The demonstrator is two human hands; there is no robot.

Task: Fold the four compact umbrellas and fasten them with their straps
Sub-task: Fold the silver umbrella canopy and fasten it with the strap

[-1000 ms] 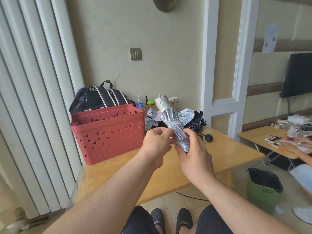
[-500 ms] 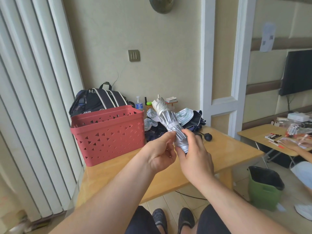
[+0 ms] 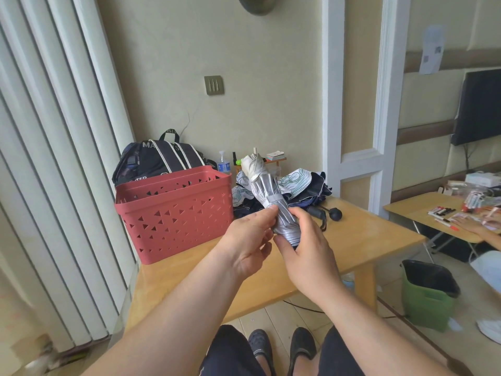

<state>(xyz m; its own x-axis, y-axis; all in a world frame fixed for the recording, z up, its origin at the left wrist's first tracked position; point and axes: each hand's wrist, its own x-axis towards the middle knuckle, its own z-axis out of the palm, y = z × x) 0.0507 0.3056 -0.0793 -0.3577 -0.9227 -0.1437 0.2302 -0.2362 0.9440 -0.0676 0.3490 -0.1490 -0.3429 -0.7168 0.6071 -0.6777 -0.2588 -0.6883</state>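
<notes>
Silver umbrella (image 3: 273,210) mid-frame, tilted, my right hand (image 3: 306,253) wrapped round its lower end | left hand (image 3: 249,237) pinching fabric near strap (image 3: 272,200) | I judge it light, slippery, soft; hold the bundled folds | unfolded umbrellas (image 3: 298,185) behind on table (image 3: 366,240).

Pale vertical blinds (image 3: 40,158) hang left, beige wall (image 3: 257,90) far, white door frame (image 3: 379,104) right, wooden surface (image 3: 366,234) near, tiled floor (image 3: 298,313) below.
</notes>
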